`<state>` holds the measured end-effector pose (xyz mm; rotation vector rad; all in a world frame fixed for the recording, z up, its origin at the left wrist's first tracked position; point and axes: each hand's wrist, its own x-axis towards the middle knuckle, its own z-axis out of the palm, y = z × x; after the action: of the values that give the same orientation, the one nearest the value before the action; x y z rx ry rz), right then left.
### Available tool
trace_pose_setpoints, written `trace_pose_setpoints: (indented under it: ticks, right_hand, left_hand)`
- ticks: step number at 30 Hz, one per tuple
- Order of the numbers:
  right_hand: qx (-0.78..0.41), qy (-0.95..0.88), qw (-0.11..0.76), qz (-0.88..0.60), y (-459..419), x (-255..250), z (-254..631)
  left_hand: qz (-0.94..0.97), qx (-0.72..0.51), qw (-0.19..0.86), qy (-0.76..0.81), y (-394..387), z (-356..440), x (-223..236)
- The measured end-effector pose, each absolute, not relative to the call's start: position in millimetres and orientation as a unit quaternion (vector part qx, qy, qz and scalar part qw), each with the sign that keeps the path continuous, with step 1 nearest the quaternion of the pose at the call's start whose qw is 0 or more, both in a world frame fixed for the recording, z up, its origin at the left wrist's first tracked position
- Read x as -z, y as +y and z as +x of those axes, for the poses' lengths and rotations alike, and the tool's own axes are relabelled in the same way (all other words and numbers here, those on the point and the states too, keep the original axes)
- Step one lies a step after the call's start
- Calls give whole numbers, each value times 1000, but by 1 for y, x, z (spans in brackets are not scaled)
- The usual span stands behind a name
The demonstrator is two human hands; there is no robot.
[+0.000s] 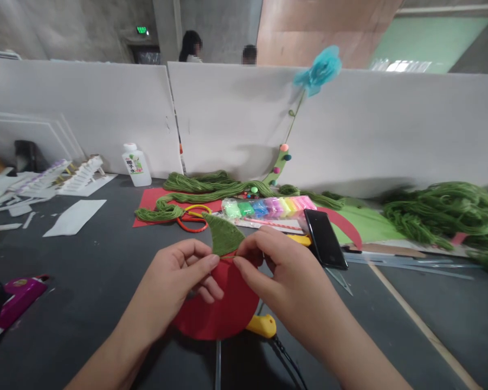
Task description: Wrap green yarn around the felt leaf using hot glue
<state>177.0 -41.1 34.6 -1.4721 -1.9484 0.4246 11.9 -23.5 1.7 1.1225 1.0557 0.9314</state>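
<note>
A red round card (223, 303) is in the middle, below and behind my hands. At its top edge stands a green pointed piece (225, 235) whose surface looks like rows of yarn. A short strand of green yarn (228, 257) runs across the bottom of this piece. My left hand (183, 271) has its thumb and forefinger closed at the strand's left end. Opposite it, my right hand (270, 262) pinches the right end. The card's underside is hidden. A yellow-handled hot glue gun (264, 326) with a black cord lies partly under the card.
Behind my hands are red-and-yellow scissors (193, 218), packs of coloured clay (268, 207) and a black phone (325, 238). Green yarn hanks (443, 216) lie at the right. A white bottle (137, 165) stands by the partition (117, 108). A purple power strip (22, 298) is at left.
</note>
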Motion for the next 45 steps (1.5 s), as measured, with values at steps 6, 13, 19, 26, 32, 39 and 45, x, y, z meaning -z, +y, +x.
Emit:
trace_pose_setpoints:
  ticks: [6, 13, 19, 26, 32, 39, 45]
  right_hand:
    - [-221, -700, 350, -582, -35, -37, 181]
    - [-252, -685, 362, -580, -33, -39, 185]
    - [-271, -683, 367, -570, -32, -40, 190]
    - [-249, -711, 335, -566, -32, -44, 193]
    - [-235, -723, 331, -559, -34, -49, 192]
    - [-231, -738, 312, -552, -36, -48, 192]
    - [-229, -773, 295, -513, -36, -46, 194]
  left_hand:
    - [482, -421, 623, 450, -24, 11, 0]
    - [488, -436, 623, 429, -25, 11, 0]
    - [491, -445, 620, 419, -26, 9, 0]
    - [515, -446, 597, 423, -27, 9, 2]
    - [533, -433, 588, 427, -29, 8, 0]
    - [541, -411, 587, 441, -27, 6, 1]
    - [562, -382, 581, 449, -27, 4, 0]
